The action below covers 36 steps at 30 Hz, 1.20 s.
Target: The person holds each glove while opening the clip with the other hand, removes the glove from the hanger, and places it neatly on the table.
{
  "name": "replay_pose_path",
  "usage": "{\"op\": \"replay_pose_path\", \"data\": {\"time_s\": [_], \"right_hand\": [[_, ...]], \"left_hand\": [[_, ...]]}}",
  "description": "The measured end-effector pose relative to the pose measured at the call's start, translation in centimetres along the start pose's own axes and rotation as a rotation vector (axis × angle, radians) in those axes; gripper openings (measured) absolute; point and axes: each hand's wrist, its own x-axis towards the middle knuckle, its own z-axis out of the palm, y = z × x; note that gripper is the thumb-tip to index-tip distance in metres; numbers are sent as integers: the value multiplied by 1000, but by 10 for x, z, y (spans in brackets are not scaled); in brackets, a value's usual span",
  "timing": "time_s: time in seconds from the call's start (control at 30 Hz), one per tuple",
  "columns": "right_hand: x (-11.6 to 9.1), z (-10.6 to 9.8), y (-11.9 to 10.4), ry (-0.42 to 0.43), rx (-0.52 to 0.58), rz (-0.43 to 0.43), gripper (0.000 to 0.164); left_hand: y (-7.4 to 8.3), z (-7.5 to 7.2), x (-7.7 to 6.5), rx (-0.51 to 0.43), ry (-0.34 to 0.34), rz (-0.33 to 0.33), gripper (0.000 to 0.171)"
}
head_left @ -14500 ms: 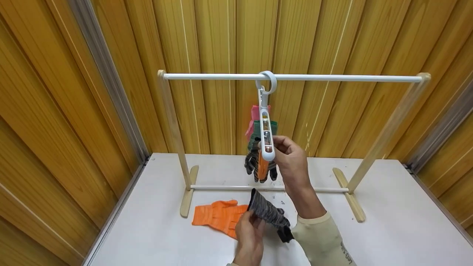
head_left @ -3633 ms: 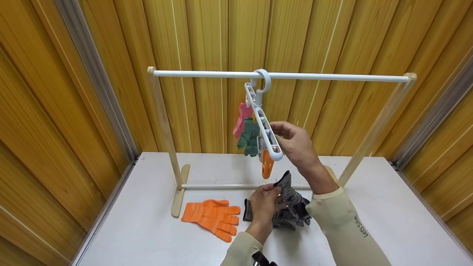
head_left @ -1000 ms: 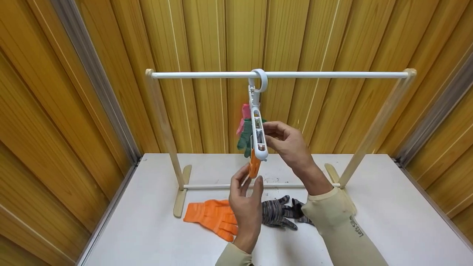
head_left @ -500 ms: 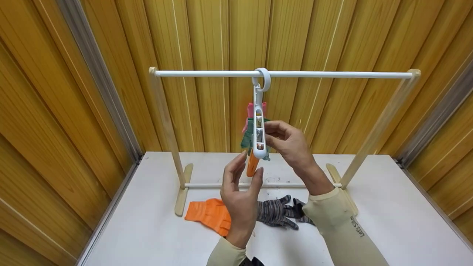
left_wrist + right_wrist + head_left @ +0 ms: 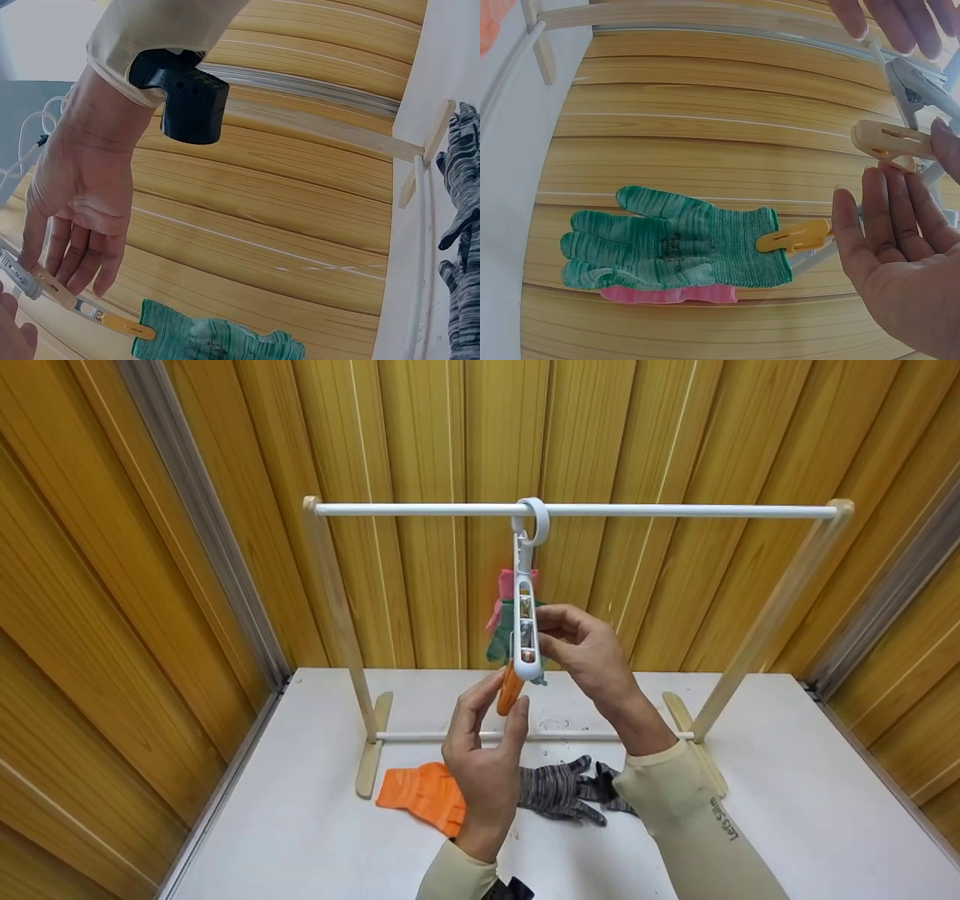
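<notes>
In the head view, my left hand has its thumb and fingers on either side of an orange clothespin at the near end of a white clip hanger. My right hand is curled against the hanger's right side. In the right wrist view, the right thumb and fingers meet a tan clothespin, with a grey clothespin beside it. Farther along, a yellow clothespin grips a green glove. A pink glove hangs behind.
The hanger hooks over a white rod on a wooden-legged rack. On the white table lie an orange glove and dark striped gloves, partly hidden by my arms. Wood-patterned panels stand behind.
The dark gloves, earlier in my left hand and on the hanger, now lie on the table. My left hand has risen to the orange clothespin, which tilts slightly left. My right hand stays near the hanger.
</notes>
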Motion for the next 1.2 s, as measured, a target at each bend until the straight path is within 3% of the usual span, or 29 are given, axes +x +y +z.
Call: {"op": "replay_pose_path", "data": {"time_s": [0.27,0.63,0.77,0.97,1.2], "right_hand": [[0,-1,-1,-3,-7,-7,32],[-2,-5,5,-16,28,-3,34],[-4,-10,6,5,37,1,34],[-2,-14,6,24,54,-4,31],[-1,-20,7,105,38,-3,28]], "left_hand": [[-3,-1,6,20,29,33,33],[-6,-13,13,57,84,64,30],[-7,-18,15,67,118,24,28],[-6,-25,20,62,168,-91,26],[-11,-31,31,19,243,-194,26]]}}
